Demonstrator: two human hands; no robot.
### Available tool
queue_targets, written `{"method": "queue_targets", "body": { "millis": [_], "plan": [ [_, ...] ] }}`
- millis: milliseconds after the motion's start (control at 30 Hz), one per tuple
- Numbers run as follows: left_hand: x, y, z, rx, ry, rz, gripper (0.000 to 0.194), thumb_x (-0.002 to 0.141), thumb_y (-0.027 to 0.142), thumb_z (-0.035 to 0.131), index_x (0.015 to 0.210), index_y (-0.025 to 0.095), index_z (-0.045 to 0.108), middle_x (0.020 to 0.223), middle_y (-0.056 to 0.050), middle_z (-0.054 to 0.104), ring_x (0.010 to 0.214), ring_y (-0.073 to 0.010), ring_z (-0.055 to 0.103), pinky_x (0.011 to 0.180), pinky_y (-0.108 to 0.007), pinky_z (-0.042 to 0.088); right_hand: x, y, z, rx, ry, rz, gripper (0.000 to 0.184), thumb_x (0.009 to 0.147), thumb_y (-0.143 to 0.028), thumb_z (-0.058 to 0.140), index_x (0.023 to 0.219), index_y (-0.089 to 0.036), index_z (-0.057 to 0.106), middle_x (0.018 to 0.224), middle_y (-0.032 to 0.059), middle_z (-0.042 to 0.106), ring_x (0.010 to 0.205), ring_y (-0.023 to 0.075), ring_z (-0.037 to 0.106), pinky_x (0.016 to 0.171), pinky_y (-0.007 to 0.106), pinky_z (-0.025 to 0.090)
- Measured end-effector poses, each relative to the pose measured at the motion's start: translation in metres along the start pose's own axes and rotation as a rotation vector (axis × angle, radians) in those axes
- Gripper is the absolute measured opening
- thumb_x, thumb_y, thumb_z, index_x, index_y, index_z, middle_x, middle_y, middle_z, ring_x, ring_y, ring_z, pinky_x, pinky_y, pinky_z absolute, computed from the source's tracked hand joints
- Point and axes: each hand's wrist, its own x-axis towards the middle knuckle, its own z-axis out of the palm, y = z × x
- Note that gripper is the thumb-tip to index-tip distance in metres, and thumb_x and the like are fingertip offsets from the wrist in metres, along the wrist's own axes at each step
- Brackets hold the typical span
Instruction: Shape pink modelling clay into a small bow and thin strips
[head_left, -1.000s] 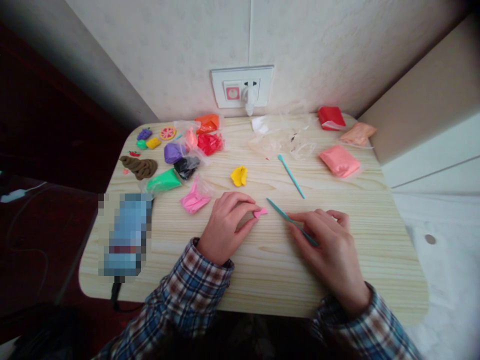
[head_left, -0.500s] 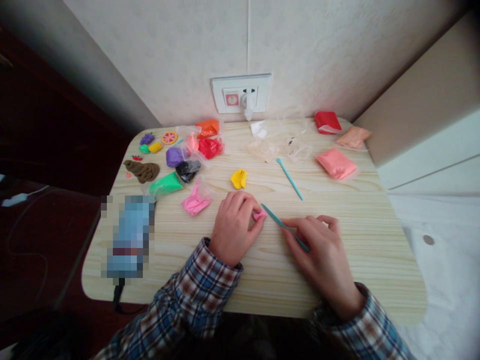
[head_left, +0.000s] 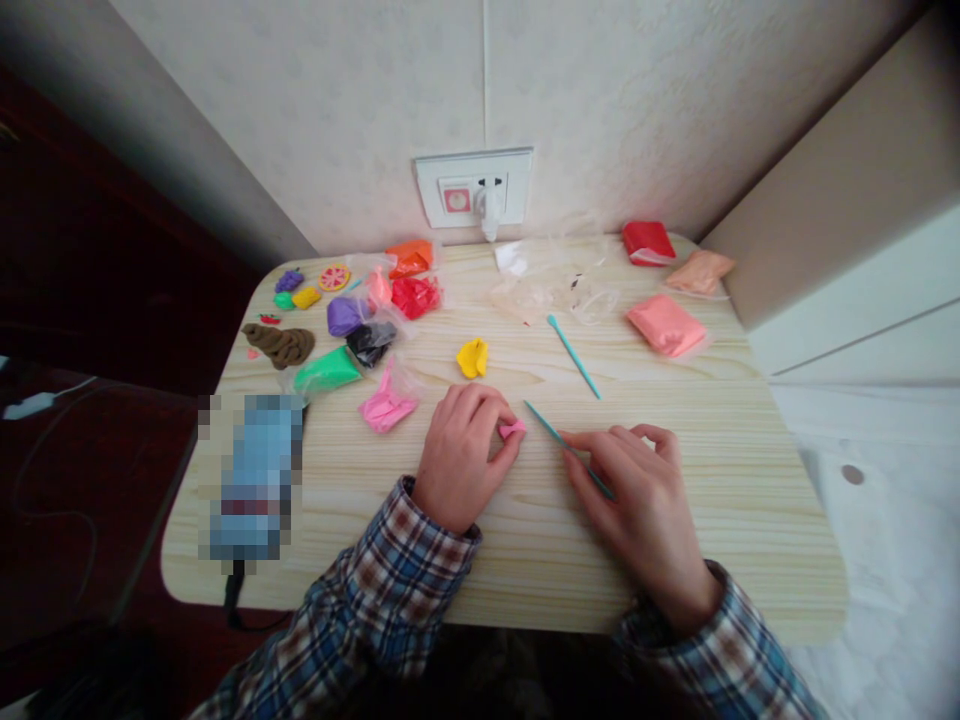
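Between the thumb and fingers of my left hand [head_left: 466, 455] is a small pink piece of modelling clay [head_left: 513, 429], held close to the tabletop. My right hand [head_left: 636, 500] pinches a teal clay knife [head_left: 545, 421], its thin tip pointing up and left, just short of the pink piece. The tool's rear end is partly covered by my fingers. Farther back lies a folded yellow clay piece [head_left: 472, 358]. A second teal clay tool [head_left: 574, 357] rests to the right of it.
On the wooden table [head_left: 750, 520], several bagged clays crowd the left, including pink [head_left: 387, 403] and green [head_left: 327, 370], near a brown clay coil [head_left: 280, 345]. A blurred-out device [head_left: 259, 470] with a cable lies front left. Clear wrappers [head_left: 555, 292] and a salmon packet [head_left: 666, 325] sit behind.
My left fingers have closed in around the pink clay. My right hand has brought the knife left, nearer the clay, and its blade now appears turned more edge-on. The view has shifted slightly.
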Motion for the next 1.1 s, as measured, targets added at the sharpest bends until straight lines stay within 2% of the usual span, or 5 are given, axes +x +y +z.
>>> {"method": "queue_targets", "body": {
  "millis": [100, 267, 500, 900, 1100],
  "plan": [
    [-0.0005, -0.002, -0.0018, -0.049, -0.025, 0.023, 0.004, 0.086, 0.017, 0.058, 0.087, 0.017, 0.062, 0.094, -0.006, 0.062, 0.094, -0.0212, 0.054, 0.085, -0.038, 0.045, -0.0015, 0.0033, -0.0014, 0.028, 0.029, 0.07, 0.01, 0.09, -0.022, 0.048, 0.089, -0.02, 0.058, 0.068, -0.002, 0.058, 0.065, 0.0139, 0.054, 0.077, 0.035, 0.033],
    [-0.0011, -0.0049, -0.003, -0.073, -0.039, 0.025, 0.014, 0.086, 0.017, 0.058, 0.099, 0.018, 0.063, 0.102, -0.007, 0.061, 0.1, -0.0217, 0.054, 0.09, -0.039, 0.045, -0.0035, 0.0032, -0.0019, 0.074, -0.032, 0.048, 0.011, 0.09, -0.022, 0.048, 0.088, -0.021, 0.059, 0.066, -0.0028, 0.057, 0.065, 0.0137, 0.053, 0.08, 0.035, 0.032],
    [0.0012, -0.0039, -0.0006, -0.06, -0.003, 0.007, 0.005, 0.085, 0.022, 0.061, 0.085, 0.018, 0.064, 0.097, -0.006, 0.061, 0.097, -0.0209, 0.054, 0.089, -0.038, 0.044, -0.0022, -0.0014, 0.0002, 0.048, -0.044, 0.02, 0.011, 0.09, -0.02, 0.047, 0.087, -0.021, 0.057, 0.067, -0.0027, 0.059, 0.066, 0.0136, 0.054, 0.079, 0.034, 0.031],
    [0.0006, -0.0055, -0.0026, -0.091, 0.002, 0.012, 0.007, 0.083, 0.02, 0.063, 0.089, 0.016, 0.064, 0.096, -0.006, 0.062, 0.097, -0.0204, 0.054, 0.09, -0.037, 0.044, -0.0002, -0.0017, -0.0005, 0.047, -0.039, 0.015, 0.011, 0.09, -0.018, 0.047, 0.089, -0.021, 0.058, 0.07, -0.0019, 0.061, 0.069, 0.0141, 0.054, 0.078, 0.033, 0.031],
    [0.0005, -0.0061, -0.0023, -0.078, 0.009, 0.008, 0.006, 0.083, 0.022, 0.064, 0.084, 0.016, 0.064, 0.095, -0.006, 0.061, 0.096, -0.0206, 0.054, 0.089, -0.037, 0.044, -0.0008, -0.0022, -0.0004, 0.045, -0.058, -0.049, 0.011, 0.09, -0.016, 0.048, 0.088, -0.02, 0.058, 0.073, -0.0017, 0.065, 0.071, 0.0146, 0.054, 0.079, 0.034, 0.029]
  ]
}}
